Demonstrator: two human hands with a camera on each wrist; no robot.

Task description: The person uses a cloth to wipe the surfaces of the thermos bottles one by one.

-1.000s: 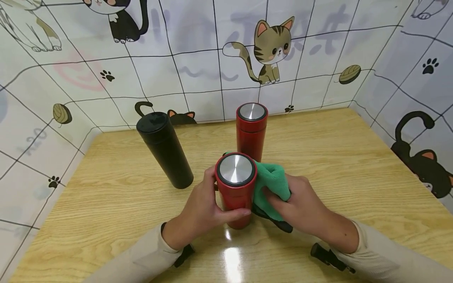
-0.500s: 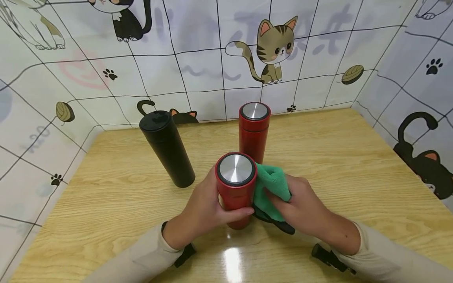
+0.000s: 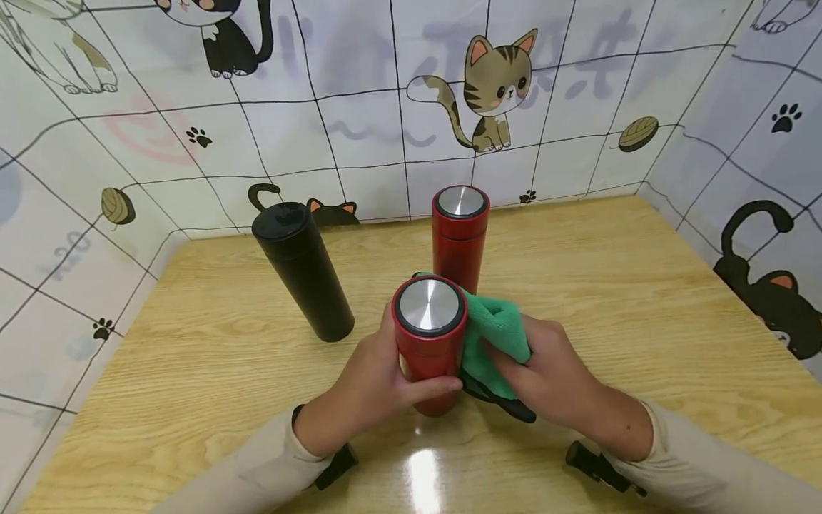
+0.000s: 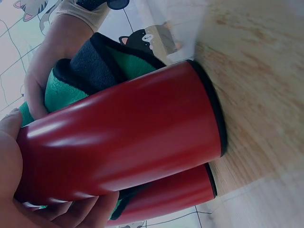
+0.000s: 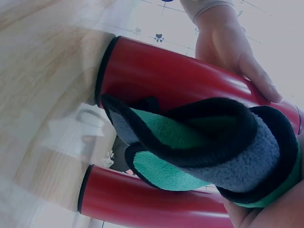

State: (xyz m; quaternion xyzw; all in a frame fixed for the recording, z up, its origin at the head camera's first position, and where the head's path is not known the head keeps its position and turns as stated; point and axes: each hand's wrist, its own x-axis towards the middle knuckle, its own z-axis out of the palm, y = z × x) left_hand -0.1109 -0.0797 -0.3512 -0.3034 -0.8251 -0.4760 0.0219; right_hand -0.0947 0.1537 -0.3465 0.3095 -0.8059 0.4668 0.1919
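In the head view my left hand (image 3: 366,382) grips an upright red thermos bottle (image 3: 432,364) with a steel-topped lid, thumb across its front and fingers round the far side. My right hand (image 3: 555,375) holds a bunched green cloth (image 3: 491,343) against the bottle's right side. The right wrist view shows the cloth's grey reverse (image 5: 247,164) and black edging, folded in loops along the bottle. A dark corner of it also pokes out behind the bottle, near the left fingers (image 4: 90,211). The bottle's black base rim (image 4: 211,102) is at the wooden tabletop.
A second red thermos bottle (image 3: 459,239) stands just behind the held one. To the left stands a black bottle (image 3: 305,271). The wooden table (image 3: 610,285) ends against white walls (image 3: 359,135) printed with cats and grid lines.
The cloth's far edge shows behind the bottle's lid again, after being out of sight half a second ago. Both hands keep their hold with only slight shifts.
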